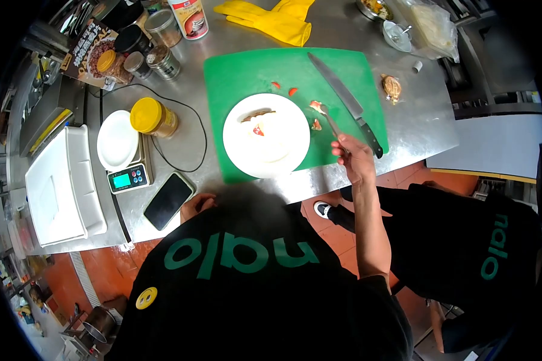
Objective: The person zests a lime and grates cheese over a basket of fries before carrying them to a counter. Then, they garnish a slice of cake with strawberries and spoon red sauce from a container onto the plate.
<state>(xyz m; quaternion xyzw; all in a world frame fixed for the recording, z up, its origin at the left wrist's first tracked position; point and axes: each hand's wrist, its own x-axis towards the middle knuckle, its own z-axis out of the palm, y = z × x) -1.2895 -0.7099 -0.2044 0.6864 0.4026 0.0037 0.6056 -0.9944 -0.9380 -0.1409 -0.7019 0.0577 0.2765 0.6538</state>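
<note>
My right hand (354,157) is closed around the handle of a slim metal spoon (331,123), over the green cutting board (235,72). Its far end is beside small red-and-white pieces that look like cut strawberry (317,124). On the board, left of this hand, a white plate (235,149) holds something white and creamy with a red piece and a brown strip on it. A large knife (346,96) with a black handle lies to the right. My left hand (197,206), partly hidden by my body, rests at the table edge beside a phone (167,201), with nothing seen in it.
A digital scale (128,178) bears a white dish (117,139), near a yellow-lidded jar (153,117) and a cable. Yellow gloves (271,23) lie behind the board. A wrapped round item (391,88) sits right of it. A co-worker (464,240) stands close on the right.
</note>
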